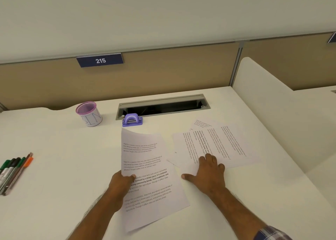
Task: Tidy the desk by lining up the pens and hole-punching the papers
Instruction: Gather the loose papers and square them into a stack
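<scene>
The desk (pixel 54 149) is white and backed by a tan partition (pixel 163 72) carrying a blue plate (pixel 100 60) marked 215. The left hand (pixel 121 182) pinches the left edge of a printed sheet (pixel 143 152), thumb on top and fingers curled beneath; the far end of that sheet is lifted and curls off the surface toward the punch. Under it, at the near middle of the desk, lies a second sheet (pixel 154 203), flat and skewed. The right hand (pixel 207 170) rests palm down with fingers straight and spread on the near edge of a loose pile of papers (pixel 218 143) at the right of centre; the thumb points left onto bare desk. The pile is fanned, its sheets overlapping at differing angles, text running sideways to the viewer. The purple punch (pixel 132 120) stands just beyond the lifted sheet, apart from it, at the near left corner of the open cable tray (pixel 163 106). A pink mesh cup (pixel 88 113), wrapped in paper with handwritten letters, stands to the left of the punch. The pens (pixel 14 172) lie at the far left edge of the desk, side by side and touching, roughly parallel, tips pointing away and to the right; green, black, brown and orange can be made out. A checked sleeve (pixel 272 232) shows on the right arm at the lower edge. A white side panel (pixel 263 101) bounds the desk on the right.
</scene>
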`<act>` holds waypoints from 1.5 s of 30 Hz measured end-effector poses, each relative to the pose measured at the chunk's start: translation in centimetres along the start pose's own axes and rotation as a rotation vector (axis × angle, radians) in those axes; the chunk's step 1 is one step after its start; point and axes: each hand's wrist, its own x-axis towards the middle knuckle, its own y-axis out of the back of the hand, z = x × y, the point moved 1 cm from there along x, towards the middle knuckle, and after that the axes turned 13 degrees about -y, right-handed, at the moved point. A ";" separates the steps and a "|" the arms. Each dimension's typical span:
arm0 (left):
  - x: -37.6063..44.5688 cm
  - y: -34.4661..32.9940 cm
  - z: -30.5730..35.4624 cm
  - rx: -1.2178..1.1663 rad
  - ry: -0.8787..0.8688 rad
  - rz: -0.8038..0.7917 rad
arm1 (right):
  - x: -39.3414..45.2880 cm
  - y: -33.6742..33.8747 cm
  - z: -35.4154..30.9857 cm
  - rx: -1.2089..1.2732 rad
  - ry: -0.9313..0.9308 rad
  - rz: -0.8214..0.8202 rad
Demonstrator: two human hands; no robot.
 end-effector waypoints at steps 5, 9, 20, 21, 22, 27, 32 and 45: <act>-0.2 0.8 -0.1 0.021 0.002 -0.040 | -1.0 -0.1 -0.8 0.035 -0.011 0.064; -0.3 1.3 -0.1 0.016 -0.008 -0.084 | -1.7 -0.1 -1.5 0.058 0.009 0.085; -0.2 3.6 -0.6 0.016 -0.042 -0.206 | -3.7 1.5 -1.9 0.323 -0.019 0.228; -0.2 3.7 -0.7 0.011 -0.043 -0.217 | -4.1 1.6 -2.3 0.396 -0.026 0.282; -0.1 3.8 -0.8 0.004 -0.044 -0.230 | -4.5 1.8 -2.7 0.469 -0.023 0.321; 0.2 4.4 -1.3 -0.056 -0.028 -0.269 | -6.3 1.2 -4.9 0.556 0.100 0.414; 0.2 5.1 -2.1 -0.184 0.012 -0.261 | -7.0 -0.3 -5.7 0.815 0.131 0.207; 1.4 5.4 -2.6 -0.287 -0.016 -0.371 | -7.7 -2.0 -5.5 1.202 0.140 -0.336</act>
